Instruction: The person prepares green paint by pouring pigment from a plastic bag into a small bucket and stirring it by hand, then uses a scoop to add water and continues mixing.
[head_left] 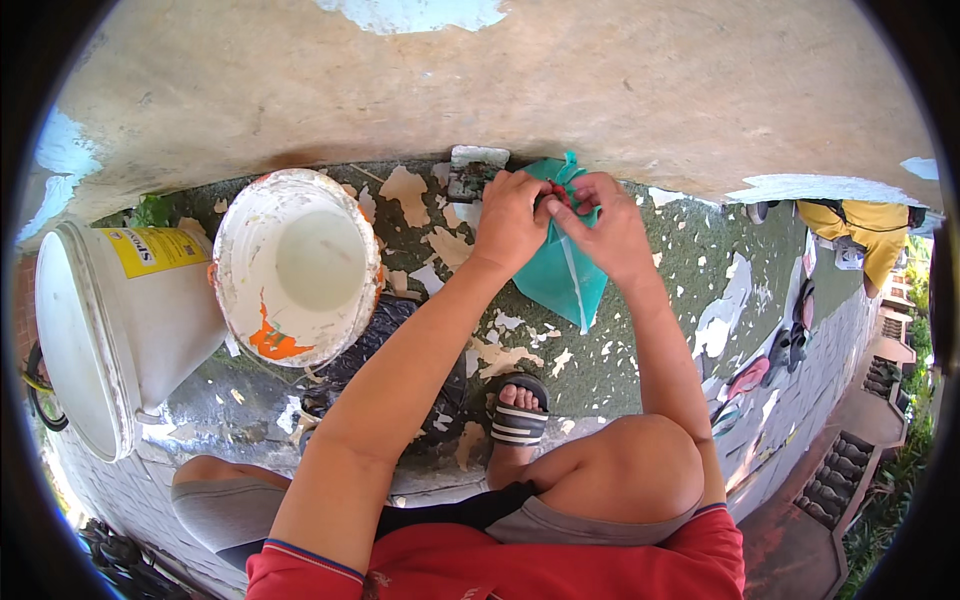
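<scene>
My left hand [508, 220] and my right hand [598, 228] meet at the gathered top of a teal plastic bag [560, 287], both with fingers closed on it. Something small and reddish shows between my fingertips, too small to name. The bag rests on the mottled, flake-strewn ground, close to the wall. Just left of my left hand, a small block [470, 167] with a pale, dirty surface stands against the wall.
A paint-stained white bucket [310, 260] stands left, beside a larger tilted white bucket [140, 350]. Black plastic [390, 330] lies under my left arm. The peeling wall [600, 80] runs across ahead. Sandals [750, 375] and a person in yellow [865, 240] are at the right.
</scene>
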